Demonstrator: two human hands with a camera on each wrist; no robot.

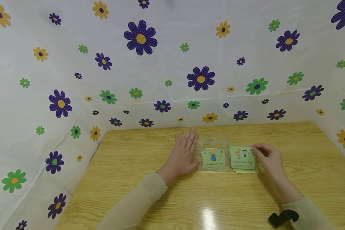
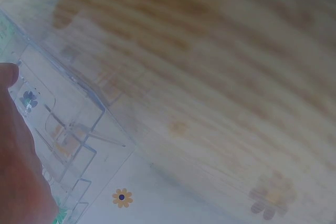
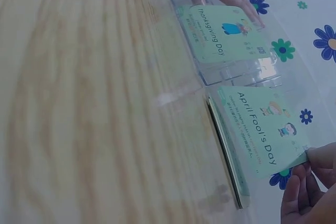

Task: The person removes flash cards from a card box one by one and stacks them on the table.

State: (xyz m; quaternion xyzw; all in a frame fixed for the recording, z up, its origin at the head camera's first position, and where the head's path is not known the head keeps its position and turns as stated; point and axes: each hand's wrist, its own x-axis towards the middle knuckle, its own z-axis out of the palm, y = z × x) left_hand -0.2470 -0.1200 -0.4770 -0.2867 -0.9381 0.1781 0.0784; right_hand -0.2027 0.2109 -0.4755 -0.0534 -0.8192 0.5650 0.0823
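Observation:
A clear plastic card holder (image 1: pixel 214 142) lies on the table, with a green "Thanksgiving Day" card (image 1: pixel 213 160) in one compartment. My left hand (image 1: pixel 181 155) rests over the holder's left side with fingers straight, its thumb beside that card. To the right of the holder sits a stack of green cards (image 3: pixel 227 156). My right hand (image 1: pixel 271 159) pinches the top "April Fool's Day" card (image 1: pixel 242 157) at its upper right corner. In the right wrist view this card (image 3: pixel 268 132) is lifted and tilted above the stack.
The wood-grain table (image 1: pixel 172 198) ends at a white cloth (image 1: pixel 166 67) printed with flowers, hanging behind and at the sides. A black strap (image 1: pixel 284 218) hangs by the right sleeve.

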